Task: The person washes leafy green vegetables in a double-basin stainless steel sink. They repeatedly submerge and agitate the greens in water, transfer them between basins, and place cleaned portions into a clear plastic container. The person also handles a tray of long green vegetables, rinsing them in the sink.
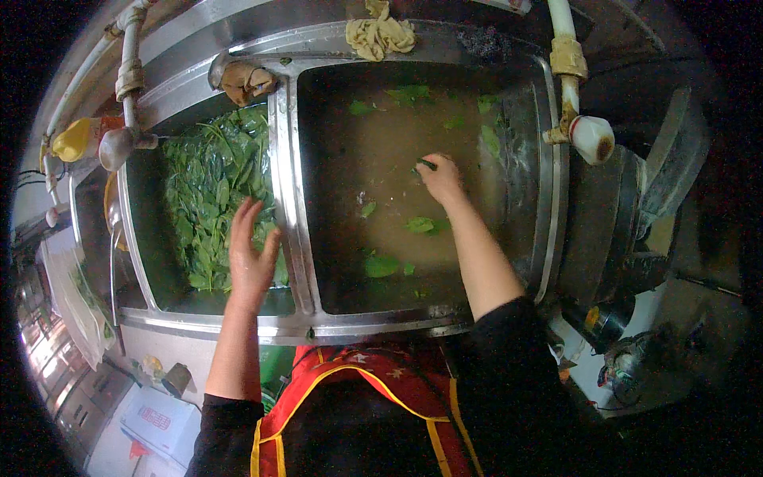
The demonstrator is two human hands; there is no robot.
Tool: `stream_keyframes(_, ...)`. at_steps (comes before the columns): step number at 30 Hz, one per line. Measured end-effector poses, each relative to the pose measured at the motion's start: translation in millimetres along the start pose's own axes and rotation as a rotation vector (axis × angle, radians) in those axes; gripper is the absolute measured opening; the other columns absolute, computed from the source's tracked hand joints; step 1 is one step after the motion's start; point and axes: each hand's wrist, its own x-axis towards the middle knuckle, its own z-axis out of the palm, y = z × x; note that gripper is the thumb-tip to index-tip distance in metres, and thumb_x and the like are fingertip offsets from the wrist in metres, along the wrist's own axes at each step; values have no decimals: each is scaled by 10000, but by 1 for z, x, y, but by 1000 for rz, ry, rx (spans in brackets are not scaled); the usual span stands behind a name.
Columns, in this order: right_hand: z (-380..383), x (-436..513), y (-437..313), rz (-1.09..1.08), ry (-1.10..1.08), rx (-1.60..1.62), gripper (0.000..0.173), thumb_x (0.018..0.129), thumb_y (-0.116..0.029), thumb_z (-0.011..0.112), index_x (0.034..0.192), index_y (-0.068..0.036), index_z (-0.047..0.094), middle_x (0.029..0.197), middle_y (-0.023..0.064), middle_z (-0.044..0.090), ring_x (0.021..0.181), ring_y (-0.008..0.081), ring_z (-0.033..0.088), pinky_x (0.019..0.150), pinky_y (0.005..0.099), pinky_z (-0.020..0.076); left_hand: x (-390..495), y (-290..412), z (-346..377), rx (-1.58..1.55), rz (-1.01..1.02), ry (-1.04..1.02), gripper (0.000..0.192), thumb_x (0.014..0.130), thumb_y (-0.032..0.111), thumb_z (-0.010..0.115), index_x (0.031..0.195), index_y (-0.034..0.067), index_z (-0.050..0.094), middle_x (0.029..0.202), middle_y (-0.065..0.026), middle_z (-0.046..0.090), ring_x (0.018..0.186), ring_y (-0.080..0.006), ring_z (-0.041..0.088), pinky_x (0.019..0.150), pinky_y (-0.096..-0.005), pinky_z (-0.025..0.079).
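Observation:
My left hand (pixel 251 256) is held over the left sink basin, fingers apart and nothing in it. Below it, a mass of leafy greens (pixel 220 173) lies in that basin's water. Over the right basin, my right hand (pixel 442 179) pinches a small dark green leaf piece (pixel 427 163) between thumb and fingers. Murky brownish water (pixel 381 161) fills the right basin. Loose green leaves float there, among them a leaf (pixel 421 225) below my right hand and a larger leaf (pixel 382 266) near the front wall.
A metal divider (pixel 301 214) separates the basins. A crumpled cloth (pixel 381 37) lies on the back rim, and a brown object (pixel 247 82) sits at the divider's far end. Pipes with a left tap (pixel 116 148) and a right tap (pixel 592 140) hang over the sink. A white box (pixel 158 423) stands lower left.

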Motion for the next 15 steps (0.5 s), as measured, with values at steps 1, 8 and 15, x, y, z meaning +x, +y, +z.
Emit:
stream_keyframes(1, 2, 4, -6, 33, -12, -72, 310, 793, -255, 619, 1021, -45, 603, 1052, 149, 548, 942, 285, 546, 809, 371, 437, -1, 11, 5, -57, 23, 28, 421, 761, 30, 601, 1169, 28, 498, 1267, -175, 442, 1173, -305, 433, 963, -360, 363)
stream_keyframes(8, 18, -55, -70, 52, -293, 593, 308, 846, -84, 535, 1152, -61, 507, 899, 54, 570, 646, 84, 525, 560, 221, 468, 2, 66, 49, -887, -381, -275, 372, 869, 48, 501, 1234, 11, 440, 1249, -118, 456, 1132, -226, 467, 914, -323, 418)
stream_keyframes(15, 17, -118, -101, -708, -278, 168, 412, 783, -15, 531, 1191, -38, 484, 1089, 160, 540, 1005, 288, 536, 823, 353, 453, 9, 51, 46, -1078, -697, -271, 260, 890, 128, 506, 1121, 10, 522, 923, -94, 607, 759, -182, 617, 672, -297, 525)
